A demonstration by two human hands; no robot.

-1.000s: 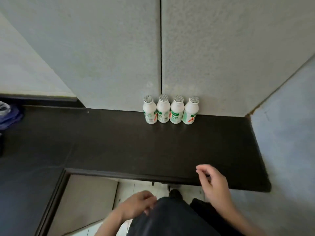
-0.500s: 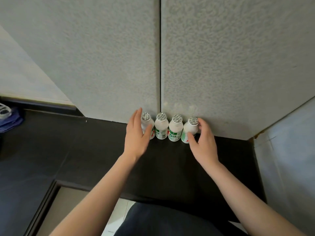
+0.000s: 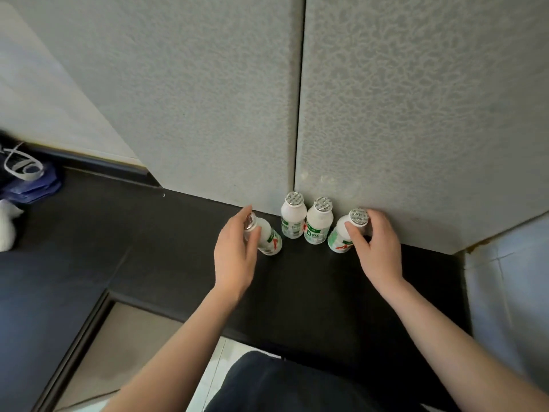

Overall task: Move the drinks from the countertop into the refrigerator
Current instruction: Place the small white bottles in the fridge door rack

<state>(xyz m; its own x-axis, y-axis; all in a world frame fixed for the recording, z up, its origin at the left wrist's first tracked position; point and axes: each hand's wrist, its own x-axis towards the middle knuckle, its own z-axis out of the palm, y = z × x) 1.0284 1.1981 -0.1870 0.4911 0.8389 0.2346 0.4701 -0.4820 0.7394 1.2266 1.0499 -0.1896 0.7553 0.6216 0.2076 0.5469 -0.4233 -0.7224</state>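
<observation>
At the foot of the wall seam point(image 3: 298, 129), four small white drink bottles with foil caps and green-and-red labels are on the black tabletop point(image 3: 297, 292). The second bottle point(image 3: 293, 218) stands upright just left of the seam and the third bottle point(image 3: 318, 226) just right of it, side by side against the wall. The left hand point(image 3: 234, 257) grasps the leftmost bottle point(image 3: 269, 237), fingers curled round its neck; it is tilted, its cap leaning away from the seam, and whether its base touches the tabletop I cannot tell. Farthest right of the seam, the right hand point(image 3: 377, 248) grasps the rightmost bottle point(image 3: 340, 237), thumb on its front and fingers curled behind the cap. Far left of the seam lies a blue bag point(image 3: 29, 185).
</observation>
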